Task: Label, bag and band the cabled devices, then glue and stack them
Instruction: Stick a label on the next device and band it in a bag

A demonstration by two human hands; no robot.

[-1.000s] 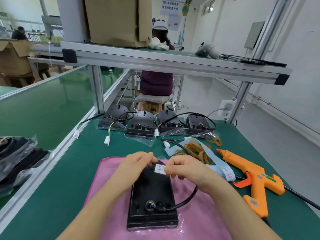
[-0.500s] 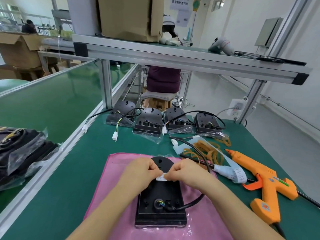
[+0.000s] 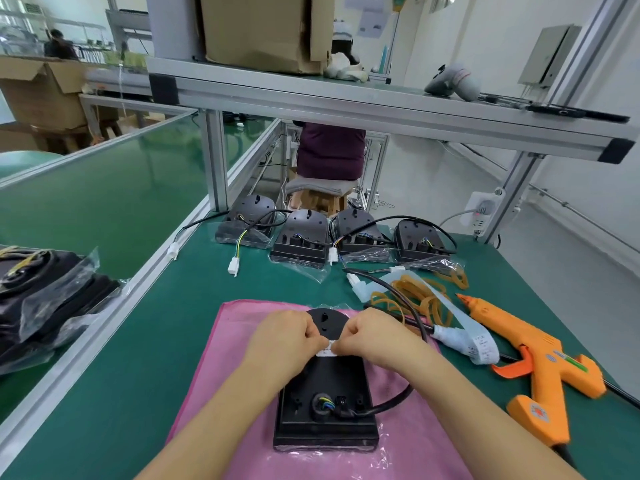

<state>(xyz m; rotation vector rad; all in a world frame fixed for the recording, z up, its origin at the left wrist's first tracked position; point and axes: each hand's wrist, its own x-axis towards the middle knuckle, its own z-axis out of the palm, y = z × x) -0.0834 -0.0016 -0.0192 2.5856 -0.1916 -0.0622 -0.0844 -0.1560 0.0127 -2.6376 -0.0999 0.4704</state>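
Head view: the device (image 3: 325,403) in hand lies back-up on a pink cloth (image 3: 221,375) at the near middle of the table (image 3: 121,393). Its cable (image 3: 398,400) leaves the near end and loops away toward 2 o'clock.

The left hand (image 3: 284,341) and right hand (image 3: 374,337) meet over the device's far half. The fingers of both are curled, and they pinch a small white label (image 3: 327,348) between them, at or just above the black back. I cannot tell whether the label is stuck down yet, so I judge this unit to be at the labelling step, the first one. Clear plastic shows at the device's near edge, but the back is bare and the cable is loose, so bagging and banding appear to be ahead.

At 12 o'clock from the cloth, four devices (image 3: 301,240) stand in a row with clear plastic under or round them. Their cables trail free and I see no bands on them, so they look unfinished.

At 9 o'clock, on the lower side belt, sits a pile (image 3: 45,299) of dark units in clear bags with yellowish bands on top. These seem bagged, banded and stacked.

At 2 o'clock lie loose bands (image 3: 415,299) and a white label strip (image 3: 464,337). At 3 o'clock the orange glue gun (image 3: 533,362) lies on its side with no hand on it. Gluing for this unit is yet to come.
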